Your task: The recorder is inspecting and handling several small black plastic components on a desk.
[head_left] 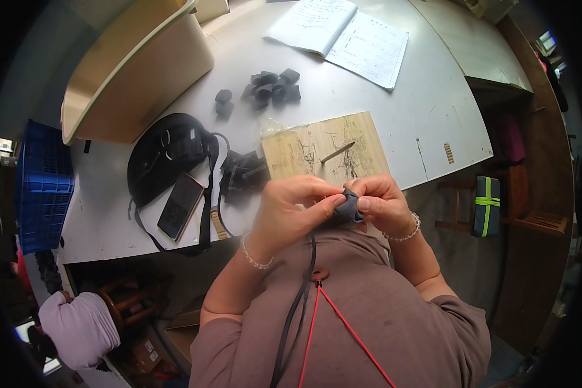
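Just past the near edge of the table, both hands meet on a small dark grey piece of fabric (pixel 348 207). My left hand (pixel 297 205) pinches its left side between thumb and fingers. On the right side, my right hand (pixel 385 204) grips it with thumb and forefinger. The piece looks folded or cupped; its inner side cannot be made out. Right beyond the hands lies a wooden board (pixel 291 155) with dark scratches, and a pointed metal rod (pixel 337 152) is on it. Several similar dark rolled pieces (pixel 265 89) form a loose heap farther back.
Left of the board are black pieces (pixel 242 173), a black bag (pixel 152 145) with a strap and a phone (pixel 182 205). A beige bin (pixel 142 77) and a blue crate (pixel 44 187) stand far left. An open notebook (pixel 368 48) lies at the back. A person (pixel 81 326) sits lower left.
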`<action>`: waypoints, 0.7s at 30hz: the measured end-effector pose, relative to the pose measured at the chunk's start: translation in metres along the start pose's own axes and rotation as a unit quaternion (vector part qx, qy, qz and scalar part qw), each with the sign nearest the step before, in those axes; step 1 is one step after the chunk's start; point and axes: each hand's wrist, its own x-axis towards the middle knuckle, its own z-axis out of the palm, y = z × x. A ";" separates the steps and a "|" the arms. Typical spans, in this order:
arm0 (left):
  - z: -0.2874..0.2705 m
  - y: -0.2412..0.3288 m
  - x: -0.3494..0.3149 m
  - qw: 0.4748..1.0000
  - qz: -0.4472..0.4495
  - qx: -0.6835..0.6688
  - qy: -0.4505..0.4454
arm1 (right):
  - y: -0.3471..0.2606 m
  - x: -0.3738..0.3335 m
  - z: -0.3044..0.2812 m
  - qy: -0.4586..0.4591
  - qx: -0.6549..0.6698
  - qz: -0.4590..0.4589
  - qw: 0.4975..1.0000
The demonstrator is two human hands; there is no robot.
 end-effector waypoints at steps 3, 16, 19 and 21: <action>0.004 0.001 0.001 0.999 0.021 0.032 0.011 | 0.000 0.001 -0.001 0.006 -0.006 0.002 1.000; 0.001 -0.018 -0.001 0.923 -0.230 -0.280 -0.130 | 0.007 0.004 -0.002 -0.026 0.117 0.015 0.993; 0.003 -0.017 -0.001 0.974 -0.142 -0.161 -0.067 | 0.003 0.004 -0.002 0.024 0.069 0.018 0.997; 0.003 -0.019 -0.002 0.989 -0.089 -0.109 -0.040 | -0.001 0.005 0.000 0.050 0.049 0.024 0.997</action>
